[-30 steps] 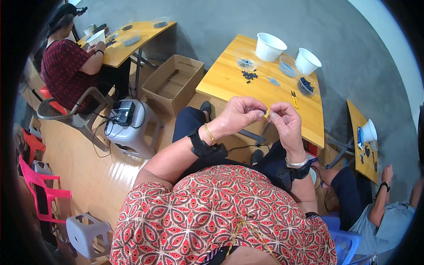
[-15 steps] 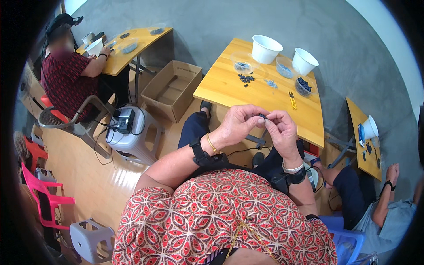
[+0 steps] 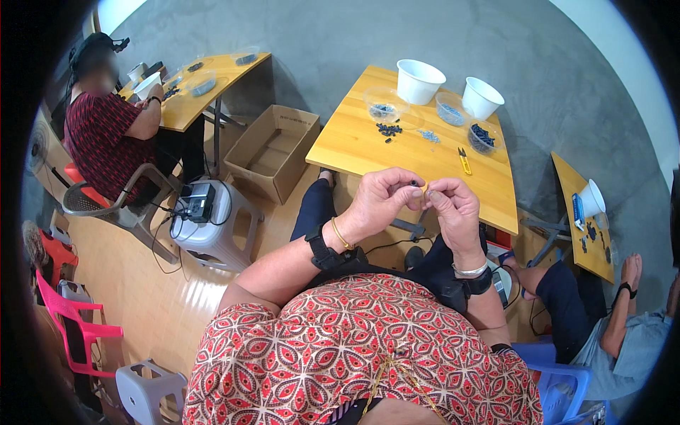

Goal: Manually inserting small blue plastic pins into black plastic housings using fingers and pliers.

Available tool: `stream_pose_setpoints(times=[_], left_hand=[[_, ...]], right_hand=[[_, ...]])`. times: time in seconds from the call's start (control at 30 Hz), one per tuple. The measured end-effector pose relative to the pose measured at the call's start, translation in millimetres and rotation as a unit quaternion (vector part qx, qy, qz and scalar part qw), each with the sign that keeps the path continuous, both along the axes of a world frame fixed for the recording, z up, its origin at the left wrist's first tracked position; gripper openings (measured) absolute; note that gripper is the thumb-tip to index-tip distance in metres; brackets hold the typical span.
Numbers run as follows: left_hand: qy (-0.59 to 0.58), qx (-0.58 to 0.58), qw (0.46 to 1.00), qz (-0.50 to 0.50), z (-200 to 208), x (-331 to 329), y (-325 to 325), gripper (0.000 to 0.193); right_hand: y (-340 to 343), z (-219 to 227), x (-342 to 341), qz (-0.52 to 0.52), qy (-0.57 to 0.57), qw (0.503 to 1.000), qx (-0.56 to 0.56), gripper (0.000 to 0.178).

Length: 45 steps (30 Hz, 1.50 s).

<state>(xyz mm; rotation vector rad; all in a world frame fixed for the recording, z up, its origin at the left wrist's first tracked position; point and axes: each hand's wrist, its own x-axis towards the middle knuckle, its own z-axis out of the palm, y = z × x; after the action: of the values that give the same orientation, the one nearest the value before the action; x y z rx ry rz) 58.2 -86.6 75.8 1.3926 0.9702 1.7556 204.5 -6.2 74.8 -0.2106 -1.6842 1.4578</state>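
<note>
My left hand point(image 3: 382, 202) pinches a small black part point(image 3: 414, 183) between thumb and fingers, over the near edge of the wooden table point(image 3: 340, 139). Just beside it, my right hand point(image 3: 457, 212) has thumb and forefinger pressed together; anything between them is too small to make out. A slight gap separates the two hands. Ahead on the table are a loose pile of black parts point(image 3: 389, 129) and a scatter of small grey pieces point(image 3: 428, 136). Yellow-handled thread snips point(image 3: 465, 161) lie to their right.
White tubs point(image 3: 421, 81) and clear bowls of parts point(image 3: 451, 110) stand along the table's far side. An open cardboard box point(image 3: 273, 152) is on the floor at left, near a grey stool point(image 3: 216, 219) bearing a black device. Co-workers point(image 3: 106, 134) sit at left and right.
My hands have drawn slightly apart. The black part stays in my left fingers, while my right fingers have come off it. The view has shifted a little.
</note>
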Motion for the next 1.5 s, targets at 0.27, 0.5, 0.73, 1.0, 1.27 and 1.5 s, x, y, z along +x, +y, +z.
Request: stream_pose_setpoints(times=[0.27, 0.5, 0.73, 1.0, 1.27, 1.5], left_hand=[[0.03, -0.005, 0.999, 0.017, 1.1, 1.5, -4.6, 0.016], [0.042, 0.005, 0.999, 0.034, -1.3, 1.8, -4.0, 0.014], [0.152, -0.039, 0.98, 0.119, 1.2, 1.4, -3.3, 0.01], [0.219, 0.028, 0.959, 0.178, -2.7, 1.2, 1.0, 0.012], [0.287, 0.119, 0.922, 0.232, -0.3, 1.2, 2.9, 0.015], [0.221, 0.046, 0.962, 0.153, -0.6, 2.4, -4.3, 0.012]], right_hand=[[-2.5, 5.4, 1.4, 0.037, 0.033, 0.997, -0.055, 0.009], [-7.0, 8.8, 0.1, -0.049, -0.021, 0.997, 0.051, 0.009], [-6.4, 12.3, -4.4, -0.118, -0.036, 0.973, 0.194, 0.007], [-6.7, 16.7, -4.9, -0.136, -0.088, 0.954, 0.251, 0.007], [-12.6, 25.8, -8.8, -0.195, -0.084, 0.887, 0.41, 0.013], [-14.9, 24.3, -0.8, -0.191, -0.107, 0.907, 0.359, 0.012]])
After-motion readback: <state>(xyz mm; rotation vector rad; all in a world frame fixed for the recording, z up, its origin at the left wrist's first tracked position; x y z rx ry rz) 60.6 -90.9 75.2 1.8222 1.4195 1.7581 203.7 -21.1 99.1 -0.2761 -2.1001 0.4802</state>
